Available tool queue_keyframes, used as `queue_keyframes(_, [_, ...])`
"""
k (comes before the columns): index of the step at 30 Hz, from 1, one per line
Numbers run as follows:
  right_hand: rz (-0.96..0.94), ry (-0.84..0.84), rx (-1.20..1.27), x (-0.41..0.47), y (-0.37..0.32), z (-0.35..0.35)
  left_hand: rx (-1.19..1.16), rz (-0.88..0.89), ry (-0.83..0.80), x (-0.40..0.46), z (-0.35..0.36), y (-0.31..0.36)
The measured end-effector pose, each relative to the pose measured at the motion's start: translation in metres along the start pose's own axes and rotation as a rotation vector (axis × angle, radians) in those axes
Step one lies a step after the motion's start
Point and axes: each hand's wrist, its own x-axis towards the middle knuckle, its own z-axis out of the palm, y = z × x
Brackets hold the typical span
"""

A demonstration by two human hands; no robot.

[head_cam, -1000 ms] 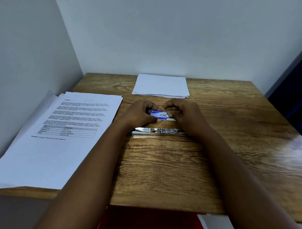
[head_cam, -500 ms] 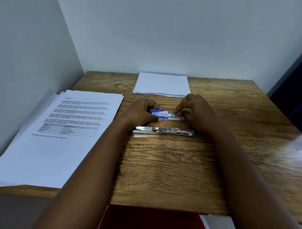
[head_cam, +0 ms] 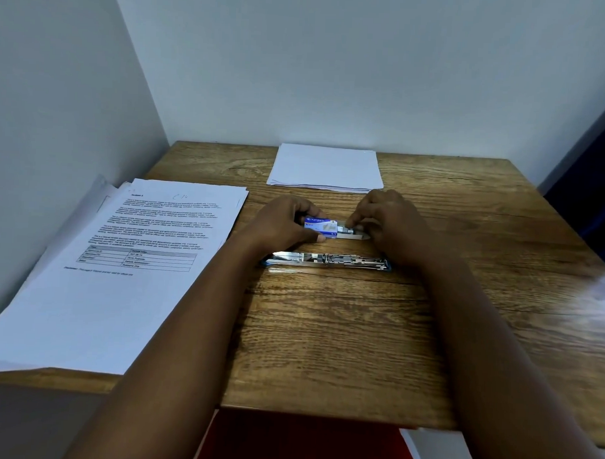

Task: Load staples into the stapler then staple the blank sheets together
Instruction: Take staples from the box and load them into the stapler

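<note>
A small blue staple box lies in the middle of the wooden table. My left hand grips the box's sleeve. Its white inner tray is slid out to the right, and the fingers of my right hand pinch at the staples in it. The metal stapler lies flipped wide open just in front of both hands, partly behind my right wrist. A stack of blank sheets rests at the back of the table, beyond the hands.
A spread pile of printed pages covers the table's left side and hangs over its front edge. Walls stand close behind and to the left. Something red sits below the table's front edge.
My right hand has drawn the inner tray out of the box to the right, then come back a little onto the tray. The left hand has kept hold of the box.
</note>
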Motion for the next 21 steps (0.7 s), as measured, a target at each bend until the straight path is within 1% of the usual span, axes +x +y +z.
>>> queue_keyframes(8, [0.03,-0.05,0.014,0.0023,0.0028,0.0024,-0.002,-0.005,0.0,-0.0004,0.001,0.0])
queue_keyframes(13, [0.033,-0.003,0.062,0.0013,0.0043,0.0017,-0.004,-0.001,-0.004,-0.0015,0.0001,0.0006])
queue_keyframes(21, [0.057,-0.023,0.051,0.0001,0.01,-0.0023,-0.008,-0.01,-0.011,-0.0018,-0.0001,0.0013])
